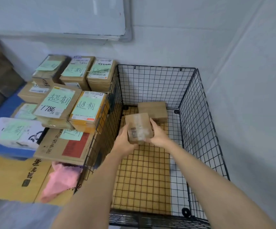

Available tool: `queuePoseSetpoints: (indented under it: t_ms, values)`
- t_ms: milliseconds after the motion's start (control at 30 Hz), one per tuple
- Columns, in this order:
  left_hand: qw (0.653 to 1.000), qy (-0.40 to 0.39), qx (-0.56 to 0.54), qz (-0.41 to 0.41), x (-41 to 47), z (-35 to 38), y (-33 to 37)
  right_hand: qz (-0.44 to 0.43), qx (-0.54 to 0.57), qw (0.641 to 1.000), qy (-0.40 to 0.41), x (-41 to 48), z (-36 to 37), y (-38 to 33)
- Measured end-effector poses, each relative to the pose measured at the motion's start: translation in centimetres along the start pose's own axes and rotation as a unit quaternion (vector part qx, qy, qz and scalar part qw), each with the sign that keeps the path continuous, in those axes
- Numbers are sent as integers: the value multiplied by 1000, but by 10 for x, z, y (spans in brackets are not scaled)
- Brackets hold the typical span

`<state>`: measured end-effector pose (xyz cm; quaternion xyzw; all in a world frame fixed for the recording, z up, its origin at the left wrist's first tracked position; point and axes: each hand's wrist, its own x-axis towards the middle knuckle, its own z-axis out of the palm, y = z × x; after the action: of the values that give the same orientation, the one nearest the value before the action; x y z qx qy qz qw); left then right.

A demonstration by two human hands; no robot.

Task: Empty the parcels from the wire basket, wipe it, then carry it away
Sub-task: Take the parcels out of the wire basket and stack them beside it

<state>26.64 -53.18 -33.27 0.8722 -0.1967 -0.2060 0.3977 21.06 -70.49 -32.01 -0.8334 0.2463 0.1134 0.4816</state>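
Basket [198, 123] stands at the right, tucked into the corner of the walls, and I have both hands down inside it. My left hand [123, 141] and right hand [158, 134] clasp a small parcel [138, 128] from either side, fingers curled round its edges; I judge the two-sided hold keeps the slick taped faces level for clearing the wire wall. One more box [152, 109] lies at the far end on the cardboard liner [142, 171]. The stack [71, 104] just left looks like the drop spot, and the pink cloth [59, 180] nearer me seems kept handy for wiping
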Motion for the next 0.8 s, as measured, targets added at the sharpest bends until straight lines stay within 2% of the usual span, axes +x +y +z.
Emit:
queuePoseSetpoints:
  t_ms: [133, 267, 367, 567, 667, 800]
  values:
    - [998, 25, 8, 57, 4, -21, 34, -15, 15, 999, 47, 5, -23, -14]
    - [990, 50, 13, 129, 7, -53, 75, -69, -46, 990, 116, -24, -56, -61]
    - [980, 79, 20, 181, 7, -82, 103, -119, -43, 978, 164, -38, -77, -88]
    - [956, 146, 14, 254, -1, -134, 157, -211, -5, 949, 233, -62, -105, -140]
    - [935, 187, 14, 299, -7, -152, 185, -270, 24, 922, 275, -76, -115, -163]
    - [912, 223, 22, 342, -12, -175, 210, -312, 50, 903, 290, -95, -130, -190]
